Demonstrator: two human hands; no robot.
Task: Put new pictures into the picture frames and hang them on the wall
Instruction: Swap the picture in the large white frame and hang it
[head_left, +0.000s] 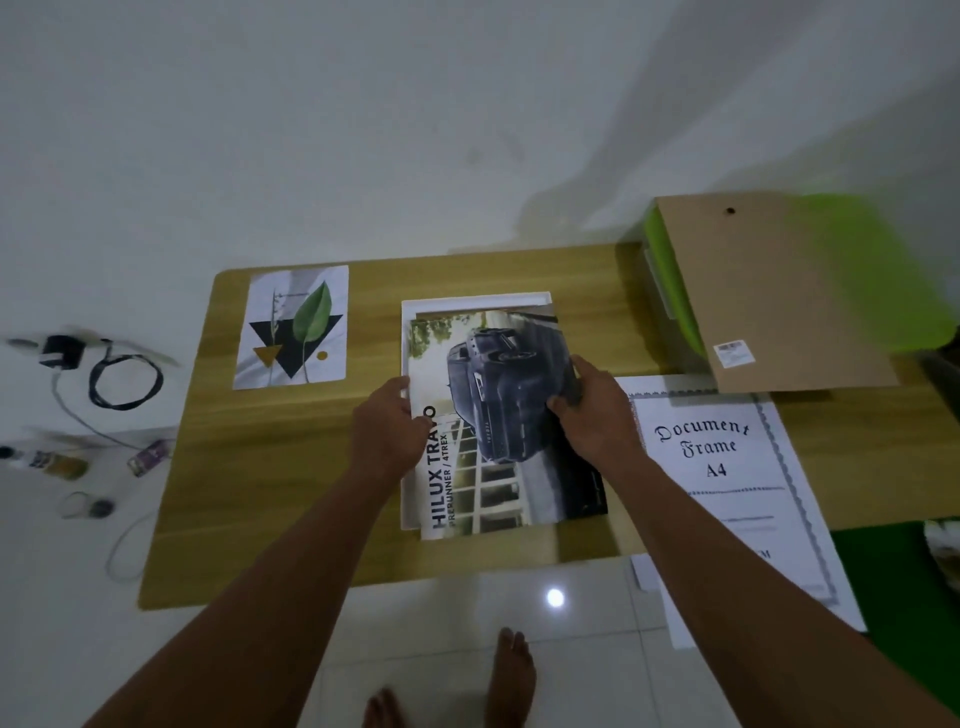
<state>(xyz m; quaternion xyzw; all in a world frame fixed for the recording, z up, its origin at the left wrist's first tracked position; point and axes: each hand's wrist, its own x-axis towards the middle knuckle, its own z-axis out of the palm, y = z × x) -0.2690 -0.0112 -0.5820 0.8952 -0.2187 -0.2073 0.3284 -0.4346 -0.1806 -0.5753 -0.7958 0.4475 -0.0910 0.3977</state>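
Two hands hold a car picture (498, 415) over the middle of the low wooden table (291, 493). The left hand (392, 426) grips the sheet's left edge with curled fingers, and the right hand (592, 410) pinches its right edge, thumb on top. The picture lies slightly askew over a white frame (467, 304) that rests flat on the table, its far and left rims showing.

A leaf print (293, 327) lies near the far left corner. A sheet reading "Document Frame A4" (727, 467) lies at the right and overhangs the near edge. At the far right corner, a brown backing board (779, 291) leans on a blurred green object (893, 291). On the floor beyond the left edge are a charger (61, 351) and a looped black cable (124, 382).
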